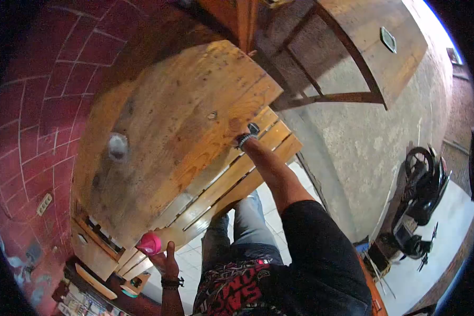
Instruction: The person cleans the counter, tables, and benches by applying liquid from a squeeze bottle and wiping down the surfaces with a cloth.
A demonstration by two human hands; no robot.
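At the lower left, my left hand [166, 262] grips a bright pink, rounded conical thing [149, 243], with the thumb raised beside it. Its exact kind does not show. My right hand [238, 130] reaches to the near edge of a wooden tabletop [168, 121]. Its fingers blend into the brown wood, so whether they hold anything is unclear. A watch [253, 128] and a bracelet [244, 140] circle the right wrist. A small whitish, translucent thing [118, 146] lies on the tabletop, well away from both hands.
A slatted wooden bench [231, 176] runs along the table's near side. A red brick-patterned wall [42, 110] with a socket strip [44, 204] borders the left. Wooden furniture with a frame [347, 97] stands at upper right, and a motorcycle [413, 210] at far right.
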